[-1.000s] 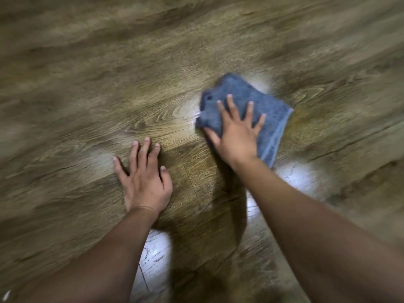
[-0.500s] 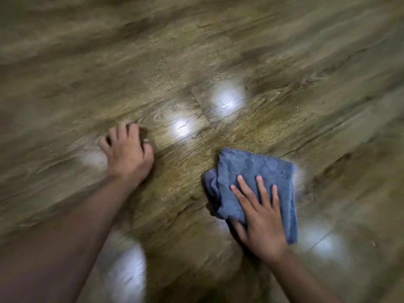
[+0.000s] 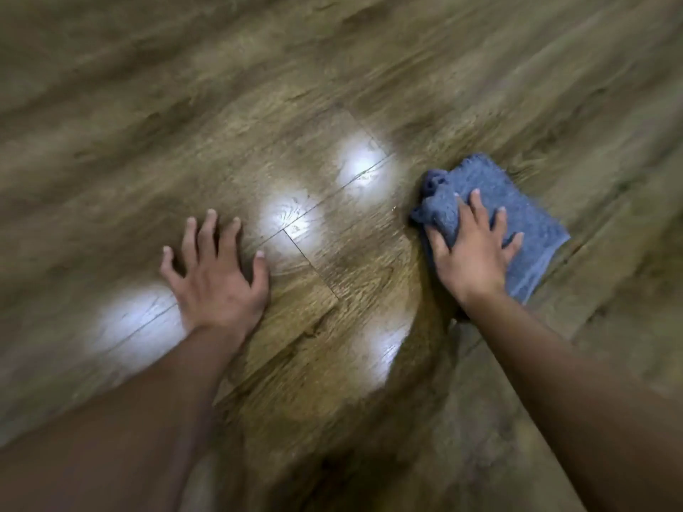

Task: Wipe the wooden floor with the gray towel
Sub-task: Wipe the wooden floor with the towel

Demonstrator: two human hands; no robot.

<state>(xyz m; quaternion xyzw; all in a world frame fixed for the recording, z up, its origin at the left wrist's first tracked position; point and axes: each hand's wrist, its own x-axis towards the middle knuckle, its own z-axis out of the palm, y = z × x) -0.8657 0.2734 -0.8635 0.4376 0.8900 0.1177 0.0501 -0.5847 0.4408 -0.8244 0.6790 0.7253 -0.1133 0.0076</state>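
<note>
Pressing flat with fingers spread, the right hand point(image 3: 475, 253) lies palm-down on the folded gray towel point(image 3: 517, 223), which rests on the wooden floor point(image 3: 332, 68) toward the right of the view, its left edge bunched up beside the thumb. The left hand point(image 3: 218, 279) is well apart from the towel, palm down on bare boards with fingers splayed, grasping nothing. Bright glare patches point(image 3: 292, 216) sit on the planks between the two hands.
</note>
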